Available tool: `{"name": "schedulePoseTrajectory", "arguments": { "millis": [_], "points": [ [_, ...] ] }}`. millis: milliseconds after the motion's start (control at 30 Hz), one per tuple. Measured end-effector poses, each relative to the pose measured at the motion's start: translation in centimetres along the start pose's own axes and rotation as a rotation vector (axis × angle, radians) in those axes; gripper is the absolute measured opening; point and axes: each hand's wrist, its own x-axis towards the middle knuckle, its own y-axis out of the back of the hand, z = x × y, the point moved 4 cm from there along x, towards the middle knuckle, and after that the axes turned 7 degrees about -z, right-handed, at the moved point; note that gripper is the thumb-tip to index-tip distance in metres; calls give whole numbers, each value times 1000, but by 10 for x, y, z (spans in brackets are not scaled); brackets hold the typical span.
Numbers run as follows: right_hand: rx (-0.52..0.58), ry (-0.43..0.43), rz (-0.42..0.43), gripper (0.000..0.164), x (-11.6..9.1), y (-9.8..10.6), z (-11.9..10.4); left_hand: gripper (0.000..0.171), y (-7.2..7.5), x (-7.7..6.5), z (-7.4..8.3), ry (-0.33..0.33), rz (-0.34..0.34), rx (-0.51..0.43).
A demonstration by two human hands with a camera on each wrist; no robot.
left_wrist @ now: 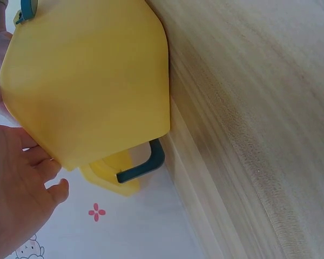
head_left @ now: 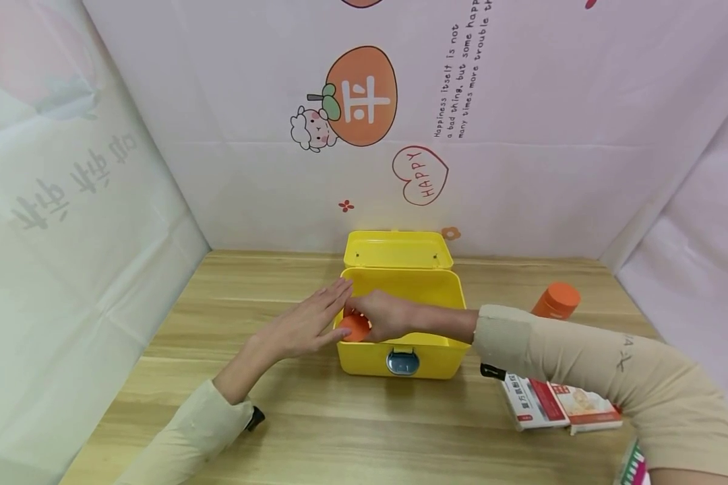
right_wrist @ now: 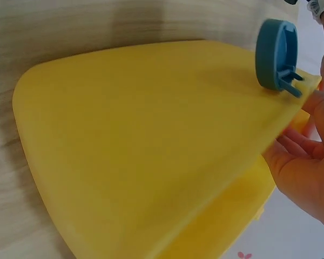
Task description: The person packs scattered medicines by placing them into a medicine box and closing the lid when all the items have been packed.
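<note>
A yellow plastic box (head_left: pixel 364 360) stands on the wooden table with its lid (head_left: pixel 400 249) swung back toward the wall. Its blue-green latch (head_left: pixel 403 362) faces the front. Inside the box's left front corner, my right hand (head_left: pixel 391 315) grips an orange-capped bottle (head_left: pixel 356 328); the bottle's lower part is hidden by the box wall. My left hand (head_left: pixel 306 322) lies at the left rim with its fingers extended, thumb near the orange cap. In the left wrist view, the left fingers (left_wrist: pixel 40 159) touch the box's rim, and a dark green handle (left_wrist: pixel 146 168) shows on the lid.
Another orange-capped bottle (head_left: pixel 559 302) stands at the right, partly behind my right sleeve. Below that sleeve lie a white and red carton (head_left: pixel 540 404) and an orange and white carton (head_left: pixel 591 407). A green and white pack (head_left: pixel 633 465) shows at the lower right. Printed cloth walls surround the table.
</note>
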Motion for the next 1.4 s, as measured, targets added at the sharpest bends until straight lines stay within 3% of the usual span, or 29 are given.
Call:
{"name": "schedulePoseTrajectory", "arguments": {
  "millis": [233, 400, 767, 1400],
  "points": [
    [102, -59, -77, 47, -7, 6, 2, 80, 1, 1, 1, 5, 3, -1],
    [152, -118, -83, 51, -16, 11, 3, 80, 2, 0, 3, -1, 0, 12],
    [165, -140, 0, 44, -41, 29, 5, 81, -1, 0, 1, 33, -13, 2],
    [229, -162, 157, 28, -96, 54, 12, 81, 0, -1, 2, 19, -6, 7]
  ]
}}
